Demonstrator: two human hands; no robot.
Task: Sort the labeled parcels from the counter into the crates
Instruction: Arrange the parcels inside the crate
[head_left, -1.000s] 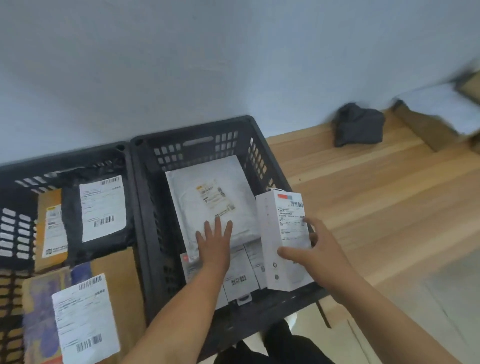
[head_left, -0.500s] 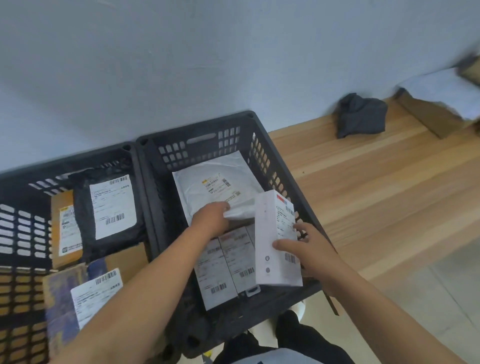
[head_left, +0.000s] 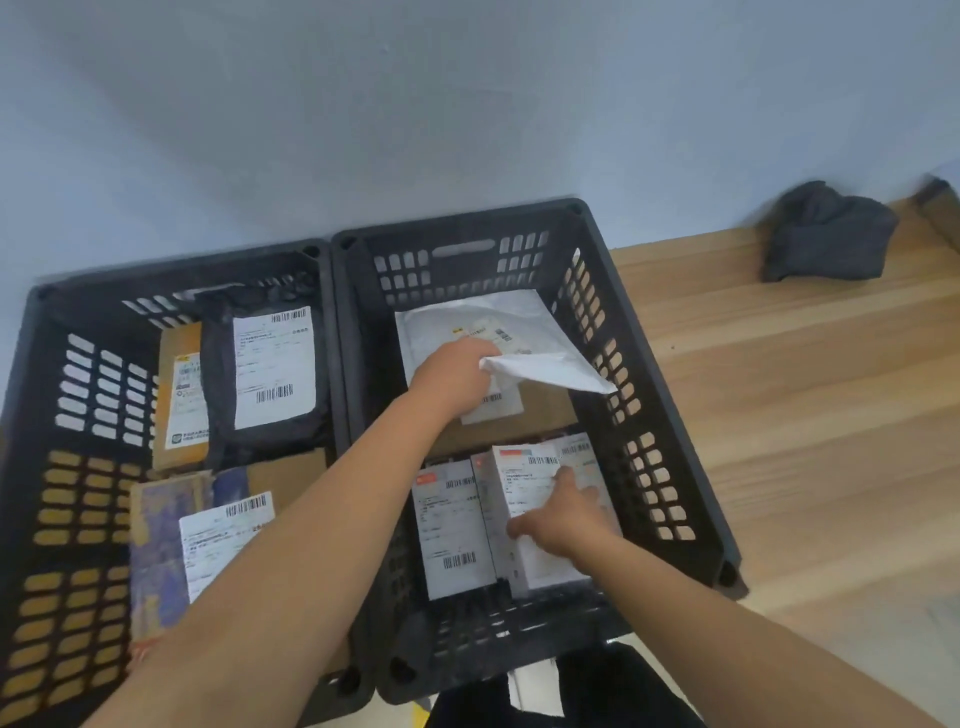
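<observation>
Two black plastic crates stand side by side against the wall. In the right crate (head_left: 670, 431) my left hand (head_left: 452, 376) grips the near edge of a white mailer bag (head_left: 519, 338) and holds it folded up, baring a brown cardboard box (head_left: 540, 415) under it. My right hand (head_left: 563, 517) holds a white labelled box (head_left: 524, 488) down in the crate's near right corner, beside another white labelled parcel (head_left: 452, 525). The left crate (head_left: 88, 415) holds a black bag parcel (head_left: 260, 374), a brown box (head_left: 179, 400) and a patterned parcel with a white label (head_left: 208, 540).
A wooden counter (head_left: 779, 415) stretches to the right of the crates. A crumpled dark grey cloth (head_left: 826, 234) lies on it by the grey-blue wall. Dark clothing (head_left: 571, 691) shows below the right crate's front rim.
My right hand lowered the white box from upright at the crate's right rim to flat inside the crate. My left hand went from pressing flat to gripping and lifting the mailer's edge.
</observation>
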